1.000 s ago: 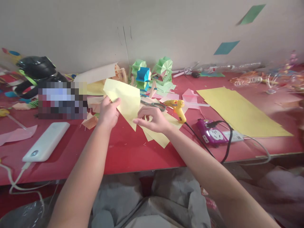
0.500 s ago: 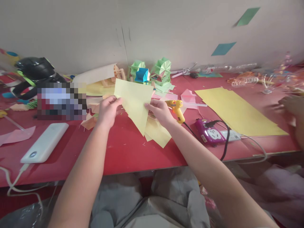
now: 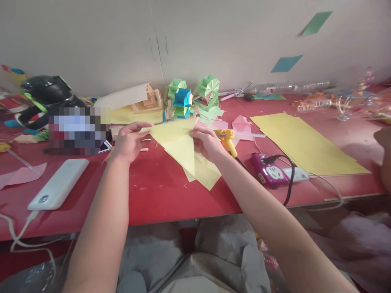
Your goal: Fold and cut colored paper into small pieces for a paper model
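Note:
Both my hands hold up a folded sheet of pale yellow paper (image 3: 177, 142) above the red table. Its left corner is pinched between the thumb and fingers of my left hand (image 3: 130, 141). On its right edge, the fingers of my right hand (image 3: 207, 143) are closed. The lower part tapers to a point. More pale yellow paper (image 3: 207, 173) lies on the table behind and below it. A yellow glue gun (image 3: 226, 141) rests just right of my right hand. Folded green paper shapes (image 3: 209, 87) and a blue one (image 3: 182, 97) stand beyond the sheet.
A purple power strip (image 3: 270, 169) with cables and large yellow sheets (image 3: 305, 142) lie to the right. On the left are a white power bank (image 3: 59, 183) and a black object (image 3: 45, 91). Part of another person's arm (image 3: 384, 148) shows at the right edge.
The paper's top edge has tipped down, showing more of the shapes behind. My left hand has shifted left and slightly down; my right hand has barely moved. The other person's hand has drawn right.

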A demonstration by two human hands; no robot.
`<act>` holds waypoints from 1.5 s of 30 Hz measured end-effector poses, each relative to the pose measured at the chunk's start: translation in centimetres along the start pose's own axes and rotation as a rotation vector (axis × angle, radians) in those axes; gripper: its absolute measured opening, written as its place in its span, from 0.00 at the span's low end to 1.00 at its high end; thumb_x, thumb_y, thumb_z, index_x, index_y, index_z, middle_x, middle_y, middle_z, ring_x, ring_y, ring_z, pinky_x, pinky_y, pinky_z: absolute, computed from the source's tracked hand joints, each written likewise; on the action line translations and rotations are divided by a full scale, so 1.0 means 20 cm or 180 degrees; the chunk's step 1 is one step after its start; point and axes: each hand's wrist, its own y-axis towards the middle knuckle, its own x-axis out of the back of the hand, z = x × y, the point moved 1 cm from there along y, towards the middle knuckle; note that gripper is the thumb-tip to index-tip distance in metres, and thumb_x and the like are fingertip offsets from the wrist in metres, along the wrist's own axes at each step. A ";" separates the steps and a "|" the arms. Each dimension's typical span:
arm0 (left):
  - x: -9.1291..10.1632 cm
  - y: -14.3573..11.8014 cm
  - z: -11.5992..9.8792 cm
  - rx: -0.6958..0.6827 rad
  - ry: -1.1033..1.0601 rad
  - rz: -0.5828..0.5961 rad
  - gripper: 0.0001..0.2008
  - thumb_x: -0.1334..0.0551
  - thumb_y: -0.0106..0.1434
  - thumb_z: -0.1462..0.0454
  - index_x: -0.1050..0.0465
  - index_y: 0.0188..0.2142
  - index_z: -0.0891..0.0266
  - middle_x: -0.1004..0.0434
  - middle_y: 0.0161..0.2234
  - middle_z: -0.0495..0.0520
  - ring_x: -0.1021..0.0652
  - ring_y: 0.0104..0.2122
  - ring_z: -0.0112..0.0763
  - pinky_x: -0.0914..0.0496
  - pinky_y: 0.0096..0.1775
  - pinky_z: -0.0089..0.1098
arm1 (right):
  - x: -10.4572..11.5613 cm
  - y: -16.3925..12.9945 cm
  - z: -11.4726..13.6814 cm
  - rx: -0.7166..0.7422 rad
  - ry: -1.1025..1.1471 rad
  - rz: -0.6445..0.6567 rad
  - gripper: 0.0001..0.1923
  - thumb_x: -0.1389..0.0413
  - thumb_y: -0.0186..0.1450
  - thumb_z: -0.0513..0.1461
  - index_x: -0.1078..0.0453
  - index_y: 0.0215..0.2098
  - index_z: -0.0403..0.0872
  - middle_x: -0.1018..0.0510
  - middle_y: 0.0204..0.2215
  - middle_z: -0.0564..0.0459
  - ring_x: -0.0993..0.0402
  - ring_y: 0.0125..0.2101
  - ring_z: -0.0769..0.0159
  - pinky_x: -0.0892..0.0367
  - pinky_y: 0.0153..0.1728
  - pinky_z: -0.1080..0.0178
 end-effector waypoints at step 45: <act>-0.23 -0.03 0.18 -0.0091 0.0654 0.0348 0.19 0.26 0.51 0.50 0.22 0.36 0.61 0.16 0.37 0.55 0.19 0.41 0.42 0.25 0.42 0.36 | -0.03 -0.03 -0.06 -0.0006 -0.0534 0.0085 0.20 0.29 0.51 0.48 0.23 0.37 0.48 0.17 0.40 0.48 0.20 0.43 0.54 0.24 0.41 0.55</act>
